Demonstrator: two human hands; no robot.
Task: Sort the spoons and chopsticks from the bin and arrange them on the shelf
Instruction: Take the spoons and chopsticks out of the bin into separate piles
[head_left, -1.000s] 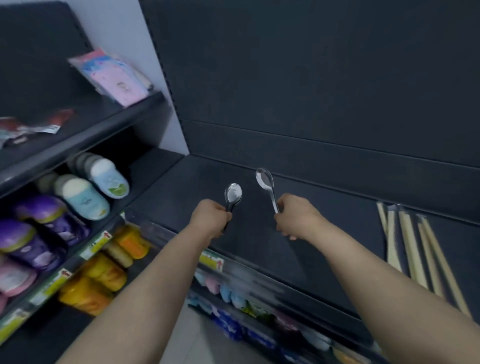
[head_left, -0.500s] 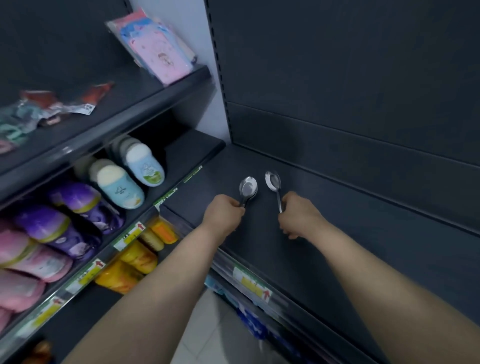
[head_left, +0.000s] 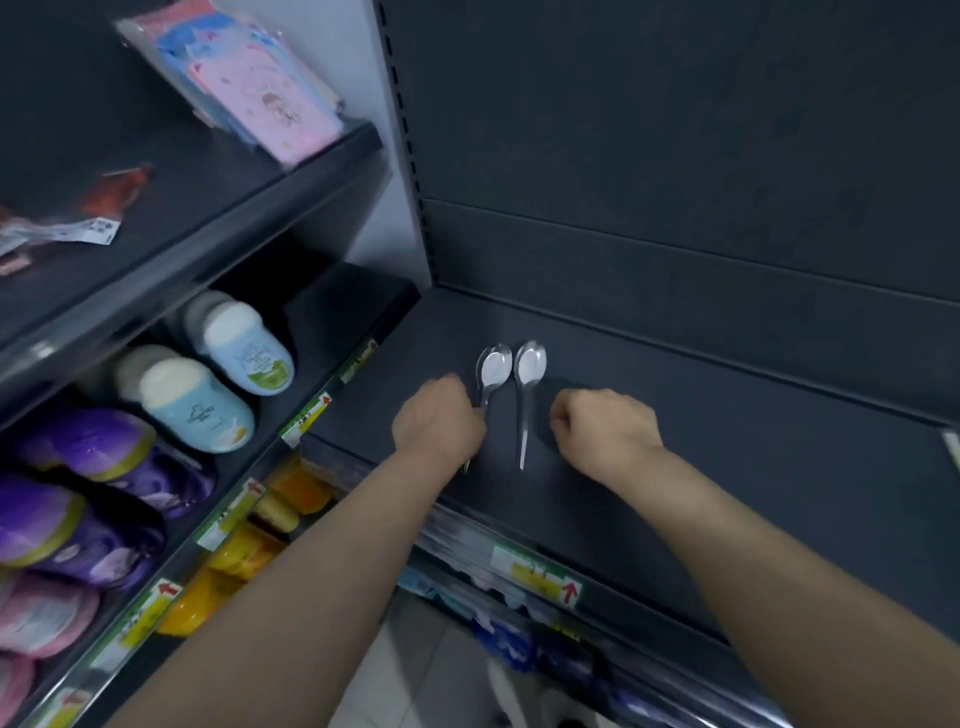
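Observation:
Two shiny metal spoons lie side by side on the dark shelf (head_left: 737, 467), bowls pointing to the back wall. The left spoon (head_left: 493, 366) runs under my left hand (head_left: 439, 423), whose fingers are still curled on its handle; the handle's tip shows below the hand. The right spoon (head_left: 529, 374) lies flat and free. My right hand (head_left: 605, 426) is a loose fist just right of it, apart from the handle and holding nothing. No chopsticks or bin are in view.
To the left stands another shelf unit with blue-and-white bottles (head_left: 208, 405), purple packs (head_left: 78, 499), orange items (head_left: 244, 551) and pink packets (head_left: 260, 98) higher up. Price labels (head_left: 540, 577) line the shelf's front edge. Packaged goods sit on the shelf below.
Both spoons came down from upright in my hands to lying flat on the shelf. My right hand let go of its spoon and drew off to the right. The view swung left.

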